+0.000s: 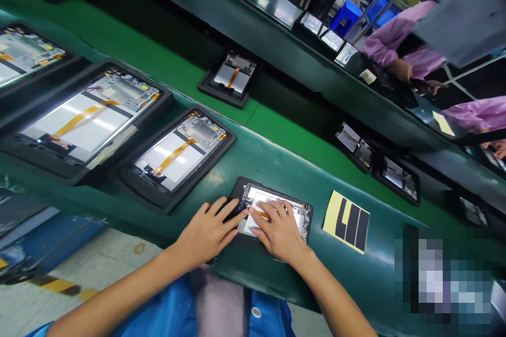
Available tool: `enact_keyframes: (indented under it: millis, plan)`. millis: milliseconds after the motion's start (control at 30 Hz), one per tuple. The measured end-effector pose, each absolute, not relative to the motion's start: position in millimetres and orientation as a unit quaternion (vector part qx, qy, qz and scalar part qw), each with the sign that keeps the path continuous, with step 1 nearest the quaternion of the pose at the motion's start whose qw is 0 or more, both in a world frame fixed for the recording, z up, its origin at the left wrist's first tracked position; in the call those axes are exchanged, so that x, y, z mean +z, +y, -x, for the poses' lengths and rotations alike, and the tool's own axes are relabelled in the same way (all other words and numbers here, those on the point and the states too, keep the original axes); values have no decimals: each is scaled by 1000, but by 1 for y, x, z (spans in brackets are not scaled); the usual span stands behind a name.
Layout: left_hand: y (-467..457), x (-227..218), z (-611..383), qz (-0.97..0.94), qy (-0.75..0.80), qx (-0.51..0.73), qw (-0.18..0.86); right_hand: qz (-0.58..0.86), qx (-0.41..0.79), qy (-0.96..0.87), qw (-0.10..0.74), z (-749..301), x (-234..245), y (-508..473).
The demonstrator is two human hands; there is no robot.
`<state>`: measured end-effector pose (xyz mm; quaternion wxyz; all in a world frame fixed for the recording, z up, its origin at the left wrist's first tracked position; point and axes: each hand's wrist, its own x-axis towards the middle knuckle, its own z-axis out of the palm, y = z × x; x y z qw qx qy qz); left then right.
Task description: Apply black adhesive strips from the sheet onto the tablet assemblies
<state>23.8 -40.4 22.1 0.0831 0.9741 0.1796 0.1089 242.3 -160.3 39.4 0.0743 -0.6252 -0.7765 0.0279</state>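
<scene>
An opened tablet (300,213) in a black frame lies on the dark green bench edge in front of me, its white battery and circuit board showing. My left hand (209,229) rests on the tablet's left end, fingers stretched flat across it. My right hand (279,229) lies over the middle of the tablet, fingers spread and pressing on the battery and an orange flex strip. Neither hand holds anything.
A yellow sheet with black strips (347,221) lies just right of the tablet. Several more open tablets (177,155) ride the green conveyor belt (130,42) at left and behind. People in pink sleeves (399,42) work across the line. A blurred patch sits at lower right.
</scene>
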Motion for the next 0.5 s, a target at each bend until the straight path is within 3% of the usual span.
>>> enact_keyframes:
  millis: [333,500]
  plan:
    - [-19,28,-39,-972,148,160,92,726,-35,-655,209,-275,58,-214]
    - [-21,37,-75,-966,84,219,109,853,-138,-482,146,-320,47,-283]
